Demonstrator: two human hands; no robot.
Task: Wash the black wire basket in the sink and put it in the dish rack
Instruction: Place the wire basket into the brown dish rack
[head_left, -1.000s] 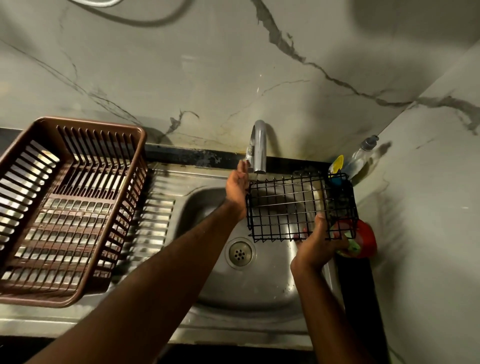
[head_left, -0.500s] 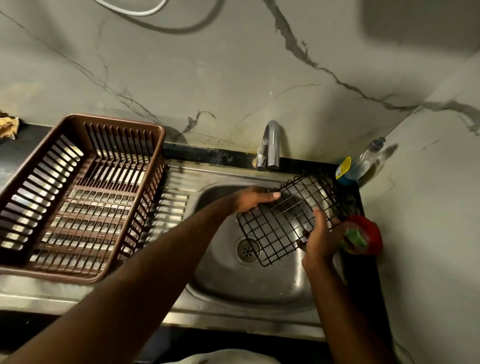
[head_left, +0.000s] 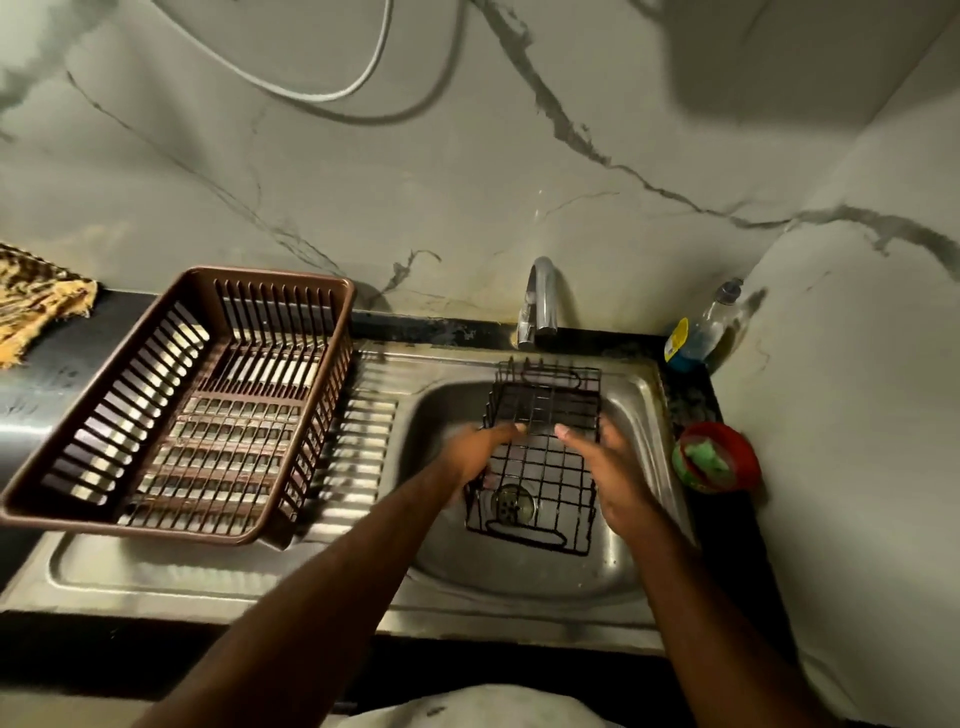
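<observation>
The black wire basket (head_left: 543, 470) lies low in the steel sink (head_left: 641, 400), over the drain (head_left: 511, 503) and below the faucet (head_left: 540, 296). My left hand (head_left: 480, 452) is blurred and holds the basket's left rim, with its fingers reaching across the wires. On the right rim, my right hand (head_left: 610, 467) grips with its fingers laid over the top. Both thumbs are hidden. No water is seen running. The brown plastic dish rack (head_left: 182, 400) stands empty on the drainboard to the left.
A soap bottle (head_left: 701, 332) stands in the back right corner. A red bowl with a green scrubber (head_left: 717, 460) sits on the dark ledge right of the sink. A yellow patterned cloth (head_left: 36, 306) lies on the counter at far left. Marble walls close in behind and right.
The basket came down from under the faucet into the sink bowl and turned lengthwise. My left hand left the faucet and took the basket's left side.
</observation>
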